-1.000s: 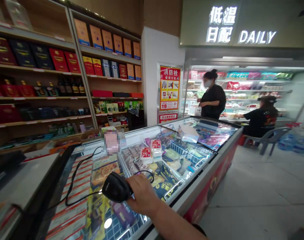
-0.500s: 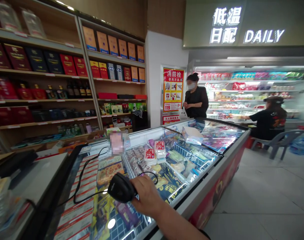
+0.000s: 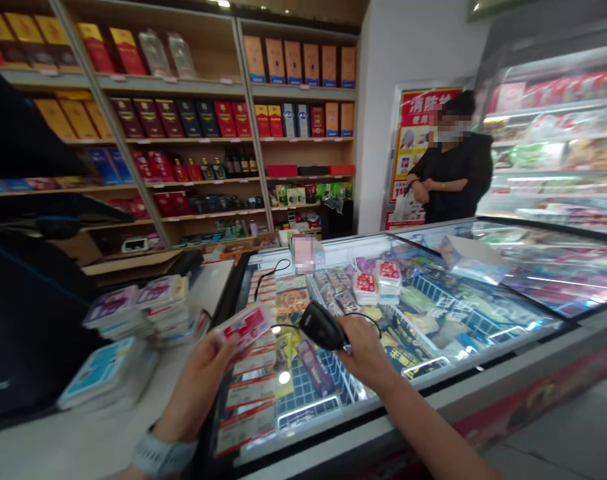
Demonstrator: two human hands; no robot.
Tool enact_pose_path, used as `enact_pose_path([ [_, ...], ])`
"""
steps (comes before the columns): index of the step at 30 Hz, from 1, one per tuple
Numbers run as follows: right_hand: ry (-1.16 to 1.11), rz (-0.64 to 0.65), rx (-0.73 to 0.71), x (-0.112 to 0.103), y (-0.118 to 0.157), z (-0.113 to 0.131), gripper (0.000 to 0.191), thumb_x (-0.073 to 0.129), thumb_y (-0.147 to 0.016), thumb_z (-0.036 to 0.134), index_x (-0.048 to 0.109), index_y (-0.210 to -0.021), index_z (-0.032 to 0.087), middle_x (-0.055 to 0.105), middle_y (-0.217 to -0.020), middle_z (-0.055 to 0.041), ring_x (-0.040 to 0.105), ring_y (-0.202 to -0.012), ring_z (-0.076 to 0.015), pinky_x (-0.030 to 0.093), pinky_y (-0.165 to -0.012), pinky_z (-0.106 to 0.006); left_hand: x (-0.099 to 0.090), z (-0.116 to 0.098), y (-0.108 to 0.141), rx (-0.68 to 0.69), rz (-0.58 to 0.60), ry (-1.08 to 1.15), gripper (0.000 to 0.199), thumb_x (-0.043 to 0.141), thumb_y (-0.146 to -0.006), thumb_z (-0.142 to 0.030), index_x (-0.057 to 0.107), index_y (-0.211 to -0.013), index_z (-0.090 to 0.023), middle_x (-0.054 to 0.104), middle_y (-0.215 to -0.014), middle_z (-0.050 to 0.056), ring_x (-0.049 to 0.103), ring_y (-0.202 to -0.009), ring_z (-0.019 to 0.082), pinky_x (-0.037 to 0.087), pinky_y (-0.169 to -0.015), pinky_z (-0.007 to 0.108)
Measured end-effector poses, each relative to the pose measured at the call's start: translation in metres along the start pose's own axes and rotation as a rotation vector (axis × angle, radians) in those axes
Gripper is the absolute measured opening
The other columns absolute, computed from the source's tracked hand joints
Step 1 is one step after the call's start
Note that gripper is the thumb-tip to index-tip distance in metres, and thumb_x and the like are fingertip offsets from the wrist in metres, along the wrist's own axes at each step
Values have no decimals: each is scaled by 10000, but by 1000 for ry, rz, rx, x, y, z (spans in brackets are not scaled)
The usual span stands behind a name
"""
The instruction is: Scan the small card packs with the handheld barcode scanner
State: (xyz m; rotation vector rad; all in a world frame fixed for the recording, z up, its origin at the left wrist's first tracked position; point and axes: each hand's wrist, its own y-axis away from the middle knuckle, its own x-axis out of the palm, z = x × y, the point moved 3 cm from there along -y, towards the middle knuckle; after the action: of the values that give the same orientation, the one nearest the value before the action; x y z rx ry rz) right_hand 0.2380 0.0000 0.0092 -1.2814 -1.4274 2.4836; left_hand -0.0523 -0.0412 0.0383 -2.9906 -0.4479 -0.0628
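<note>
In my right hand (image 3: 366, 350) is a black barcode scanner (image 3: 322, 325), held above the glass top of the chest freezer with its head turned left. My left hand (image 3: 210, 370) grips a small flat pack (image 3: 243, 325) with a pink-red and white label, just left of the scanner and apart from it. A watch with a pale band (image 3: 163, 453) is on my left wrist. Stacked packs with purple labels (image 3: 158, 293) and blue-labelled packs (image 3: 100, 367) stand on the white counter (image 3: 183, 393) to the left. Two stacks of red-labelled packs (image 3: 378, 280) lie on the freezer glass.
The chest freezer (image 3: 458, 343) stretches across the right, with an open box (image 3: 473, 257) on its top. A person in black (image 3: 453, 170) stands behind it. Shelves of boxes and bottles (image 3: 198, 150) line the back wall. A dark machine (image 3: 28, 320) stands at the left.
The view has swung left, bringing the counter and its stacks in. My left hand has come into view holding a pack. My right hand still holds the scanner.
</note>
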Motion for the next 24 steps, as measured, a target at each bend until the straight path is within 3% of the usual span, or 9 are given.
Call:
enact_pose_path([
  [3, 21, -18, -41, 2, 1, -5, 396, 537, -762, 152, 496, -1155, 176, 632, -1018, -105, 583, -936, -264, 450, -834, -434, 21, 10, -11, -5, 112, 4, 474, 752, -678, -392, 617, -1060, -147, 693, -1030, 81, 653, -917, 196, 520, -843, 343],
  [6, 30, -6, -57, 2, 2, -6, 384, 552, -770, 170, 499, -1150, 181, 634, -1006, -102, 585, -927, -265, 459, -820, -428, 31, 19, -21, -30, 107, -9, 508, 750, -668, -362, 599, -1102, -145, 698, -1008, 84, 659, -851, 178, 510, -756, 295],
  [12, 27, 25, -60, -2, -1, -2, 333, 552, -789, 179, 505, -1119, 176, 638, -987, -99, 589, -913, -257, 454, -823, -419, 35, 29, -32, -57, 74, 7, 444, 766, -613, -338, 652, -984, -123, 711, -860, 57, 605, -638, 113, 433, -575, 215],
  [19, 14, 37, -75, -3, -2, 0, 382, 541, -759, 143, 505, -1138, 173, 642, -1012, -99, 585, -917, -257, 447, -829, -416, 40, 23, -36, -147, 38, 265, 343, 756, -630, -335, 667, -893, -133, 699, -766, 34, 623, -631, 130, 503, -642, 255],
  [24, -22, 95, -93, -2, -1, 0, 425, 558, -758, 137, 494, -1176, 177, 637, -1034, -94, 572, -934, -258, 436, -834, -414, 50, 23, -46, -176, 78, 272, 350, 706, -711, -360, 633, -993, -164, 705, -887, 60, 659, -742, 169, 550, -678, 315],
])
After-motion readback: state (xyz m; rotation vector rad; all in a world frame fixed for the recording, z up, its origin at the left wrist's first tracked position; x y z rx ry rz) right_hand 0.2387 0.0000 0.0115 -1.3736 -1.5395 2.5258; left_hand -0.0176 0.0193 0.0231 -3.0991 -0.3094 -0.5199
